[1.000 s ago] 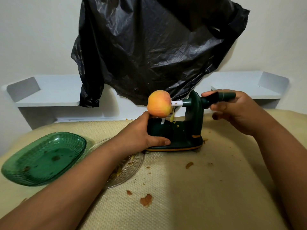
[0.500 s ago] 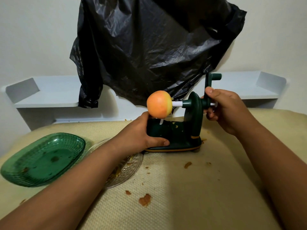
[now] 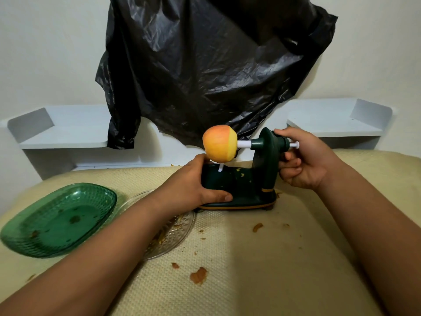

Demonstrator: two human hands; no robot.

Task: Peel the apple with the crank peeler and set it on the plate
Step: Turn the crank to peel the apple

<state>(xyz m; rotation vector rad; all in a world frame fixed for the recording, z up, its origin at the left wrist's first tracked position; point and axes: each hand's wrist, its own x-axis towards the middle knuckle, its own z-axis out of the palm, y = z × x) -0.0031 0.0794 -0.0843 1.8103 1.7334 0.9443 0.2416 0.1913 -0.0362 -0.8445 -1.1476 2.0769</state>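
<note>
Now, working down from big to small:

Table: I have the padded cloth (image 3: 262, 281) under everything; it looks soft, so I judge the peeler can rock if I crank hard.

Bag: the black bag (image 3: 205, 65) hangs on the wall behind my hands, clear of the work.

Green plate: the plate (image 3: 57, 220) sits well out to the side of my left grip, bare but for a few specks; I take it as where the apple goes.

Glass dish: a clear dish (image 3: 180, 236) lies partly under my left forearm, with peel scraps in it.

Peeler: the peeler (image 3: 246, 185) stands upright between my two grips.

Left hand: my left hand (image 3: 193, 185) is wrapped snug around the base, thumb along the near edge. I'd press down firmly here.

Right hand: my right hand (image 3: 303, 160) is curled closed around the crank, behind the upright; the handle itself is hidden in my fist.

Apple: the apple (image 3: 219, 146) is spiked on the shaft, just above my left grip. The end nearer the crank looks pale and bare; the rest keeps its skin, so peeling seems early.

Blade: a small white arm (image 3: 220, 167) rises below the apple; I cannot tell if it touches.

Advice: I'd turn evenly, without jerks.
</note>
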